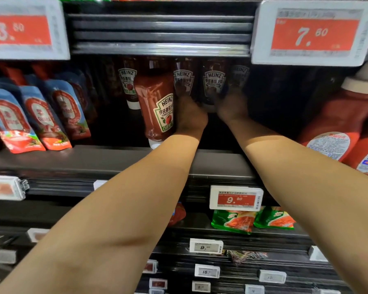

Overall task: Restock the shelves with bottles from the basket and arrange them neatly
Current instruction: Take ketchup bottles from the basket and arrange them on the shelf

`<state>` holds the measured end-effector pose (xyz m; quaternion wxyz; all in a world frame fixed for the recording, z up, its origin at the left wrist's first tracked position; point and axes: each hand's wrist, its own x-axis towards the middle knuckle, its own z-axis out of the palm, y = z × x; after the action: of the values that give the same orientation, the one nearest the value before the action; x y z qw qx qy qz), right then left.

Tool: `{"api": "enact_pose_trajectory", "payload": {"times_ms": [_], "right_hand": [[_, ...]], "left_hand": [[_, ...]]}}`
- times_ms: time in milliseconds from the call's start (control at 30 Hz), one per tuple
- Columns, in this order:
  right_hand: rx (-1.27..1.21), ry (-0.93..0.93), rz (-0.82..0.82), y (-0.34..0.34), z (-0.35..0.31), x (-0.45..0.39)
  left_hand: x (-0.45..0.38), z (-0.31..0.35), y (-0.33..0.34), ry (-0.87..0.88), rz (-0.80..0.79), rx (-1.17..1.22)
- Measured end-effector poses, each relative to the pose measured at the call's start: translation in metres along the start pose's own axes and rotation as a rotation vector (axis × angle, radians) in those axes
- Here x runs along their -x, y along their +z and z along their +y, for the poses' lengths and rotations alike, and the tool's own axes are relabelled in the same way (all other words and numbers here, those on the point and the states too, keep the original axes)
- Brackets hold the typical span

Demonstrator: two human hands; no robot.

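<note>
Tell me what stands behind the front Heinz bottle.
Behind the front bottle stands a row of Heinz bottles, caps down. Both hands, left and right, cover their lower parts; further back is too dark.

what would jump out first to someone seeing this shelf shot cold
Two bare arms reach deep into the dark middle shelf, where the left hand and right hand touch Heinz ketchup bottles at the back. One front Heinz bottle stands cap-down, tilted. A big red 7.80 price tag hangs upper right.
</note>
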<state>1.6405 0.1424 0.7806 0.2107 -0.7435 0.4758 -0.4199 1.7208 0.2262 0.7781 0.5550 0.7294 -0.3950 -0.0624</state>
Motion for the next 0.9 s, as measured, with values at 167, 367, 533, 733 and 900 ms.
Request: {"api": "enact_pose_trajectory", "payload": {"times_ms": [167, 367, 533, 733, 900], "right_hand": [[-0.049, -0.046, -0.071, 0.001, 0.005, 0.002], [-0.04, 0.012, -0.13, -0.01, 0.004, 0.009], [-0.082, 0.069, -0.095, -0.032, 0.003, 0.024], [-0.184, 0.045, -0.177, -0.049, -0.019, 0.056], [-0.354, 0.076, -0.36, -0.042, -0.047, 0.087]], "left_hand": [[0.002, 0.0, 0.002, 0.028, 0.002, 0.027], [0.009, 0.005, -0.005, 0.033, -0.083, 0.02], [0.033, 0.016, -0.019, 0.187, -0.219, -0.189], [0.073, 0.015, -0.064, 0.435, -0.242, -0.085], [0.09, 0.004, -0.109, 0.358, -0.081, 0.06]]}}
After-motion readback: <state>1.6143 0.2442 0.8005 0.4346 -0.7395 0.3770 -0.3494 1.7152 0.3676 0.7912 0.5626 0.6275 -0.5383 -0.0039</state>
